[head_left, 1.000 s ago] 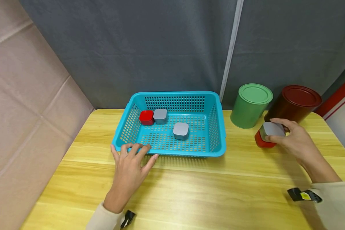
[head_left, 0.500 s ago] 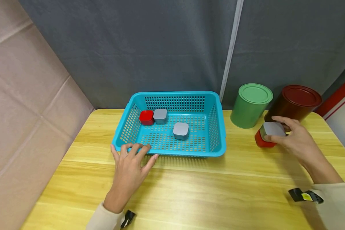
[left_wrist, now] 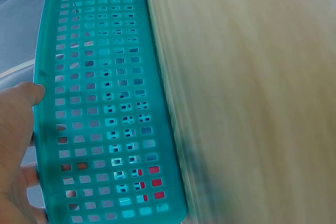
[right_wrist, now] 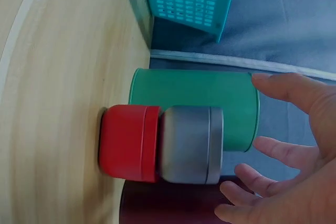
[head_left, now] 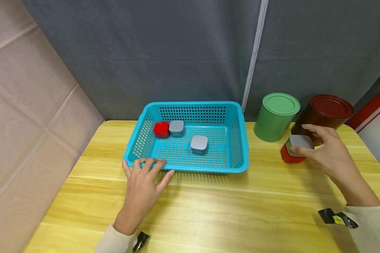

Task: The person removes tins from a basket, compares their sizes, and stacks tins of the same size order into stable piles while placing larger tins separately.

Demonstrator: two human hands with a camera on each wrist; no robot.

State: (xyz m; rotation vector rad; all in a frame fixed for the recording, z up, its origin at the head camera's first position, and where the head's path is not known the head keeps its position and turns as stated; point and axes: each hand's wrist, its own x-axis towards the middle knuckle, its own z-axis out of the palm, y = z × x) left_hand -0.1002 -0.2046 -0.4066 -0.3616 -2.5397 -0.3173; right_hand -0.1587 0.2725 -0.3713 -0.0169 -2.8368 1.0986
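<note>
A grey square tin [head_left: 299, 141] stands on top of a red square tin [head_left: 292, 155] on the table at the right. My right hand [head_left: 330, 154] hovers around the grey tin with fingers and thumb spread; the right wrist view shows a gap between fingertips and the grey tin [right_wrist: 190, 144]. With its fingers hooked over the near rim, my left hand [head_left: 143, 184] holds the blue plastic basket [head_left: 206, 168] at its front left. In the left wrist view the thumb lies at the rim and fingers show through the holes. Inside the basket sit a red tin [head_left: 161, 130] and two grey tins [head_left: 199, 144].
Behind the stacked tins stand a green lidded can [head_left: 276, 117] and a dark red lidded can [head_left: 326, 112]. A grey curtain [head_left: 177, 52] hangs behind the wooden table [head_left: 215, 214], and a pale padded wall [head_left: 35, 123] rises at the left.
My right hand has let go of the grey tin, its fingers spreading wider and drawing back slightly. The grey tin stays on the red one. My left hand and the basket have not moved.
</note>
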